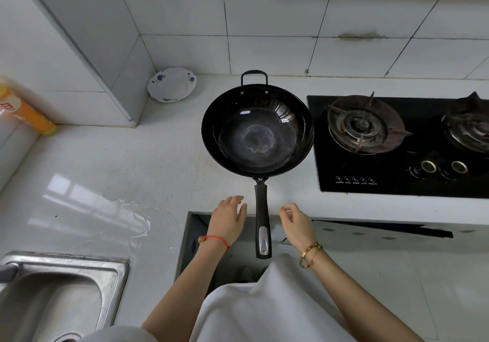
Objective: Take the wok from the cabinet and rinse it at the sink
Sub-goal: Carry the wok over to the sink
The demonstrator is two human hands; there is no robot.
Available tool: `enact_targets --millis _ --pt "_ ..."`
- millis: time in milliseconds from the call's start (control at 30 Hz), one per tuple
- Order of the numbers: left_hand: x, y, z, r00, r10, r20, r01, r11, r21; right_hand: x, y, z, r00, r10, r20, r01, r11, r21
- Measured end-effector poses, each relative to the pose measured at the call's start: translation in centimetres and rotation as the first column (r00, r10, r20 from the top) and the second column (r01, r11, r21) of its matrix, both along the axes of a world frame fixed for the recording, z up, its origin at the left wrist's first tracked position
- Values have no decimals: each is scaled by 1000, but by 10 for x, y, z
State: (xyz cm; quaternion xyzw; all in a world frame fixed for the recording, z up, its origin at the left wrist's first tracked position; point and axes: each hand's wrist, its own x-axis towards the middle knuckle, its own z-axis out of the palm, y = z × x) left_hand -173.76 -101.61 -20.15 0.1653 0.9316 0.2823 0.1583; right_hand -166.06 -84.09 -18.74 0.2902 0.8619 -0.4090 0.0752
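No grip yet: my left hand and right hand hang open, empty, flanking the long handle. Wok sits on counter beyond them. Probably heavy, rigid; I'd grasp mid-handle.

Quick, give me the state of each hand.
Left hand: open, empty, left of the wok handle.
Right hand: loosely curled, empty, right of it.

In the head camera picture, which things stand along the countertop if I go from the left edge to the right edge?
Orange bottle → flowered plate → wok → gas stove. The sink lies lower left, nearer to the person; I leave it out.
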Motion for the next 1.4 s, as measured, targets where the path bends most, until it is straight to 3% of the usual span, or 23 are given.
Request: enact_targets --millis 333,533,867,1033,1167,1400 --pt "16 -9 -3 998 45 -39 -48 997 -63 9 -1 -3 1000 21 22 -21 1000 -17" --pt "15 -2 2 998 62 9 -62 998 14 2 -14 6 999 26 -22 -28 995 -97" --pt "-6 30 13 983 59 172 -87 984 157 -17 -41 19 996 52 76 -32 969 -245" --pt "-20 34 14 963 58 262 -112 974 196 -27 -47 16 995 -13 97 50 918 -394" --pt "-26 35 13 939 30 343 -102 976 194 -30 -51 17 981 -117 153 184 800 -571" --pt "-32 38 16 898 37 438 -141 968 208 -33 -62 21 948 -242 208 319 750 -579"
